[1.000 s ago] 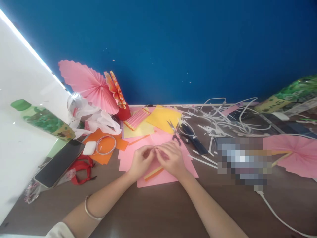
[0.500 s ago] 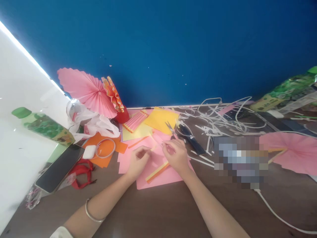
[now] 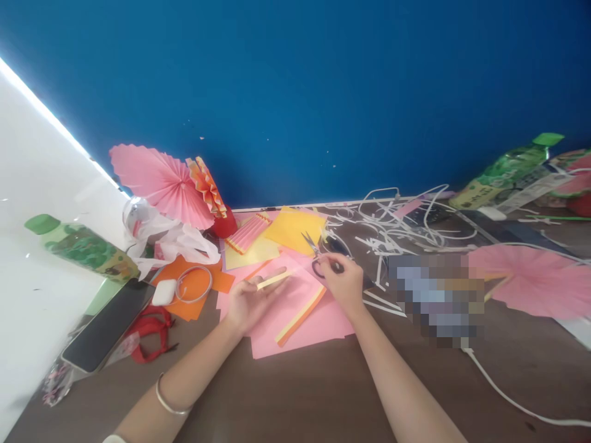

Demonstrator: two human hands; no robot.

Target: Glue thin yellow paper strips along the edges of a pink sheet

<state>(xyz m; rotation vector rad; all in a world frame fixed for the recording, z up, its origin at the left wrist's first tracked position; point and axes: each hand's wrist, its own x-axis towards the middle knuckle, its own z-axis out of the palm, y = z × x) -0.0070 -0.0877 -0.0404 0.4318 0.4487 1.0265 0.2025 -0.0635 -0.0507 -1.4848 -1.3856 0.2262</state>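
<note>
Pinched under the thumb of my left hand is a short pale-yellow paper strip, with the fingers stretched out beneath it. My right hand has its fingers on the dark handles of a pair of scissors, whose parted blades point up and to the left. Pink paper sheets lie under both hands. Between the hands, a folded orange-and-yellow strip rests on the pink paper. Yellow paper and a pleated pink piece lie just beyond.
On the left are a pleated pink fan, a green-capped bottle, a phone, a white case on orange paper and red ribbon. White cords and another pink fan lie on the right.
My right hand has moved from beside the left hand to the scissors and taken hold of their handles. My left hand has turned and its fingers have stretched out, with the yellow strip now plainly visible.
</note>
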